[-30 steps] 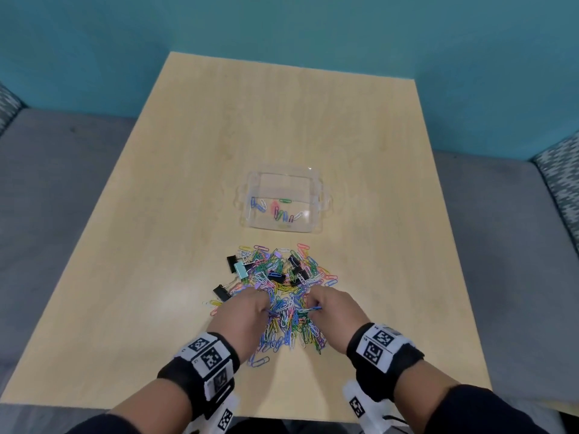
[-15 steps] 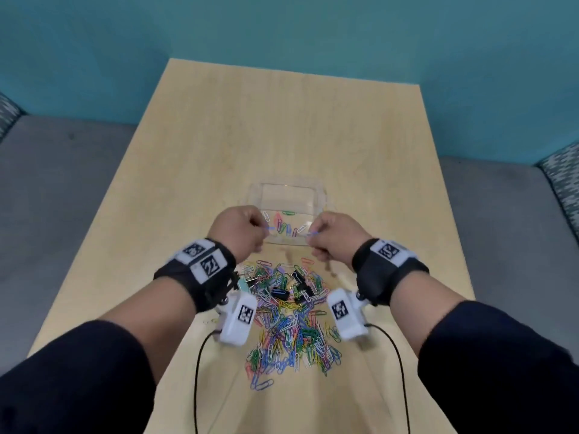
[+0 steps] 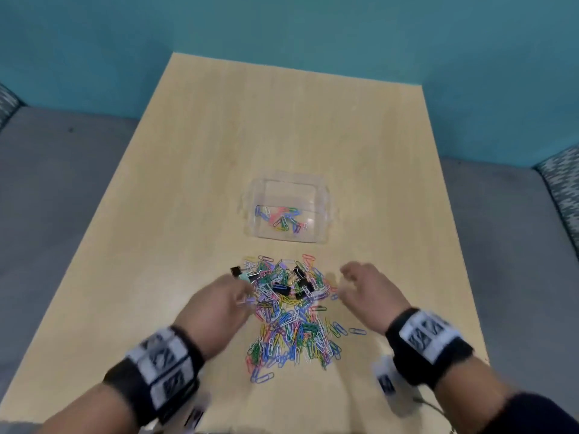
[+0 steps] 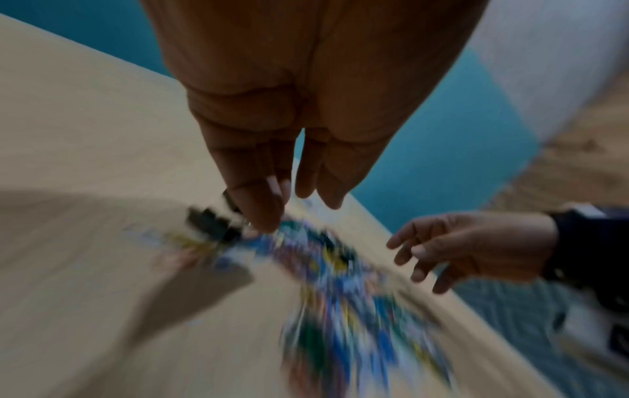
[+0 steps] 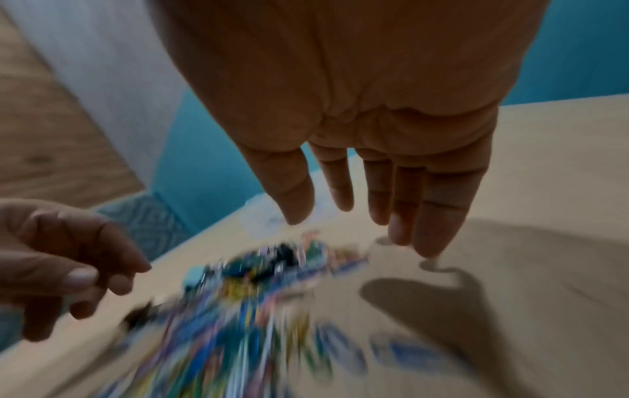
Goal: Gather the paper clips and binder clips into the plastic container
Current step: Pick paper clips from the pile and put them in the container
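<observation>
A clear plastic container [image 3: 326, 214] stands mid-table with several coloured paper clips [image 3: 282, 219] on its bottom. Just in front lies the pile of paper clips [image 3: 291, 324], with black binder clips [image 3: 302, 288] mixed into its far part. My left hand [image 3: 247, 292] hovers at the pile's left edge, fingers loosely bent, nothing visibly held; in the blurred left wrist view its fingers [image 4: 269, 204] hang just above a black binder clip [image 4: 211, 223]. My right hand [image 3: 344, 283] hovers at the pile's right edge, fingers [image 5: 428, 223] spread and empty.
The wooden table [image 3: 219, 151] is bare beyond the container and to both sides of the pile. Grey upholstered seating [image 3: 56, 198] flanks it, and a teal wall [image 3: 282, 26] rises behind. A few stray clips [image 3: 357, 331] lie right of the pile.
Both hands were closed over the container half a second ago; they have now come back to the pile with fingers loosened. More clips lie in the container than one second ago.
</observation>
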{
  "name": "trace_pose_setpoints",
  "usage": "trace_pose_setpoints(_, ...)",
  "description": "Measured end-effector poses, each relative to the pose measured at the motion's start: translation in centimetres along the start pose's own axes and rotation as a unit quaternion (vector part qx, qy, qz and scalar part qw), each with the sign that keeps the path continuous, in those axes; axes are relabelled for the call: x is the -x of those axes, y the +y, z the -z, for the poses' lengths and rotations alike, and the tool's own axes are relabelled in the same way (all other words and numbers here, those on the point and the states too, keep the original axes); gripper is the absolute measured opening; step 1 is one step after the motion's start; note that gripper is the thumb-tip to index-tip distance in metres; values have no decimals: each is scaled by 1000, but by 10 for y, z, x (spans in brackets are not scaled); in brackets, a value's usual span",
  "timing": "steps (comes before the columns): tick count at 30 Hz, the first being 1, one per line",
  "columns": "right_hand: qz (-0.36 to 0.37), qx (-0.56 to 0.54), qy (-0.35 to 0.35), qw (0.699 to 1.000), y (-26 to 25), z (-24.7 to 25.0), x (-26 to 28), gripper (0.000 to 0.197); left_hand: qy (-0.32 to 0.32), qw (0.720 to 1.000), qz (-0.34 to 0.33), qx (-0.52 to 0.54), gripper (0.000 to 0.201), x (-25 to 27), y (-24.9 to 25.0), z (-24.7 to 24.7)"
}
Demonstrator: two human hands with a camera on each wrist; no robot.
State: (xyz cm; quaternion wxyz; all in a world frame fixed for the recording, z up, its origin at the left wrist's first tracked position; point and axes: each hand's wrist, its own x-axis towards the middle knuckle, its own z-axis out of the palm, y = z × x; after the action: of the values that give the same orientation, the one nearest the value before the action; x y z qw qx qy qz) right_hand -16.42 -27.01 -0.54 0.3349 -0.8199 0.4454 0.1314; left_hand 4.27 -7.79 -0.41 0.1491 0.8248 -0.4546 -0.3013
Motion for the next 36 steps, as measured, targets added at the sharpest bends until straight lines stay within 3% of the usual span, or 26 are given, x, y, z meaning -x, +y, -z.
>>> trace_pose_setpoints(3, -23, 54, -29, 998, 26, -38, 47, 62, -89, 994, 12, -55, 50, 50, -17, -37)
trace_pose_setpoints(5, -19, 58, -26, 998, 28, -60, 68, 70, -110, 992, 4, -65, 69, 64, -18, -55)
trace_pose_setpoints(10, 56, 98, 17, 993, -4, -94, 67, 82, -56, 993, -22, -98, 88, 48, 3, -77)
trace_pose_setpoints(14, 101, 121, 28, 987, -26, -104, 43, 60, -47, 993, -32, -99, 78, 19, 21, -81)
trace_pose_setpoints(18, 113, 130, 26, 985, -29, -101, 31, 39, -57, 985, -58, -151, 49, 4, 24, -85)
trace_pose_setpoints(23, 123, 161, 14, 979, -22, -93, 32, 35, -61, 979, -86, -174, 19, 1, 12, -85)
trace_pose_setpoints(32, 118, 122, 6, 985, -21, -79, 33, 18, -62, 970, -144, -185, 32, 4, 14, -72)
trace_pose_setpoints(34, 116, 108, 2, 987, -22, -75, 33, 19, -80, 969, -133, -194, 42, 5, 13, -66)
trace_pose_setpoints(36, 110, 82, 4, 991, -21, -72, 32, 16, -56, 973, -122, -190, 41, 7, 15, -61)
